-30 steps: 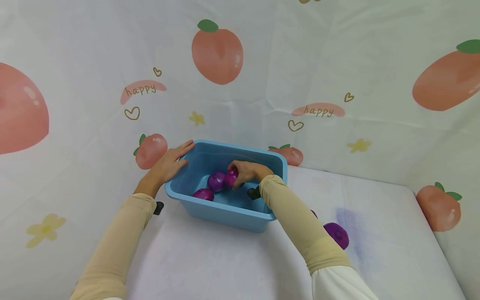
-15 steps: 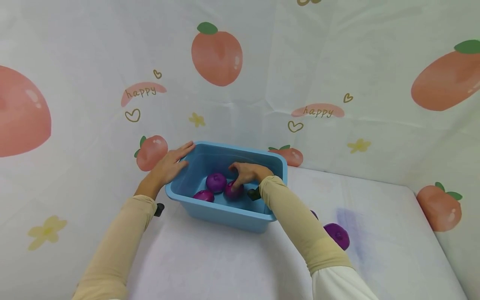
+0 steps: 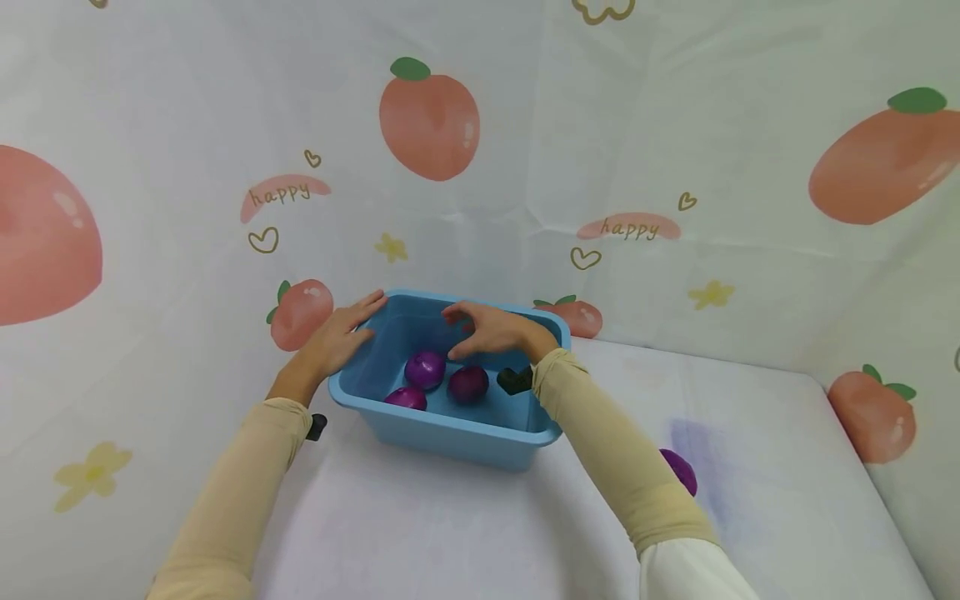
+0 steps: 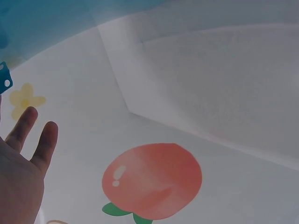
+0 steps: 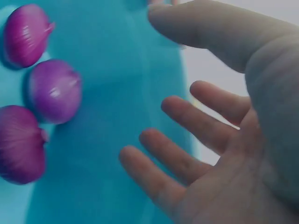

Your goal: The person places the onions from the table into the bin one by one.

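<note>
In the head view a blue plastic bin (image 3: 457, 454) stands on the white-covered table with three red onions inside: one at the back (image 3: 425, 370), one at the front left (image 3: 406, 398) and one to the right (image 3: 468, 385). My left hand (image 3: 333, 340) rests on the bin's left rim, fingers extended. Over the bin's interior, my right hand (image 3: 491, 328) is spread and holds nothing, just above the onions. The right wrist view shows that hand's palm (image 5: 219, 182) apart from the onions (image 5: 55, 91).
Another red onion (image 3: 678, 472) lies on the table to the right, partly hidden by my right sleeve (image 3: 622, 450). A printed white cloth (image 3: 480, 200) hangs behind the bin, close to its back side. A purple stain (image 3: 699, 467) marks the table cover.
My right hand has let go of a red onion inside the bin and risen away from it. That onion now sits at the right of the other two. The left hand stays on the rim.
</note>
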`<state>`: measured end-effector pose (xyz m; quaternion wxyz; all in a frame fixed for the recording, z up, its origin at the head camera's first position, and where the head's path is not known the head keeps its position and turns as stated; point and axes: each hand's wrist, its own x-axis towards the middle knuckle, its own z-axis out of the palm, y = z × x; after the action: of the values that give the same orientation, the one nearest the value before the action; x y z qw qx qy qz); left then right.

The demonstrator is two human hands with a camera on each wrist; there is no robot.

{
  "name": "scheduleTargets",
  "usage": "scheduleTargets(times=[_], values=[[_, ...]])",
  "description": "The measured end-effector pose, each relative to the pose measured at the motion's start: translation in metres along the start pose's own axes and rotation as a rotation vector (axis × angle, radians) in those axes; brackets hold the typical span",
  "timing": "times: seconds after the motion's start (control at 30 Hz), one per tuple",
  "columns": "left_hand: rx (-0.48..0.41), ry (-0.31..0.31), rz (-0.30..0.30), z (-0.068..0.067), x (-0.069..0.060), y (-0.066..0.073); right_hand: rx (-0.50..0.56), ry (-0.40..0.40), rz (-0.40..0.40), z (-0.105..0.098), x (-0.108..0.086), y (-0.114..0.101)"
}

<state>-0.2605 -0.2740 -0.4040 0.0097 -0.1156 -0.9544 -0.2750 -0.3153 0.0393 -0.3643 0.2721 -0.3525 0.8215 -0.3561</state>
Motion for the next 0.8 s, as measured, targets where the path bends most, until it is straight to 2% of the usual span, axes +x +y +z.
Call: scheduleTargets(times=[0.2,0.43,0.6,0.8], values=[[0.009,0.001,-0.008,0.000,0.000,0.000,0.085,0.116,-0.111,-0.023,-0.035,-0.010],[0.008,0.006,-0.005,0.001,-0.002,0.000,0.018,0.237,-0.174,-0.051,-0.084,-0.013],[-0.014,-0.002,0.003,0.003,-0.004,0.000,0.000,0.311,-0.139,-0.062,-0.121,-0.001],[-0.016,0.006,-0.005,0.003,-0.002,0.000,-0.056,0.397,-0.070,-0.065,-0.158,0.026]])
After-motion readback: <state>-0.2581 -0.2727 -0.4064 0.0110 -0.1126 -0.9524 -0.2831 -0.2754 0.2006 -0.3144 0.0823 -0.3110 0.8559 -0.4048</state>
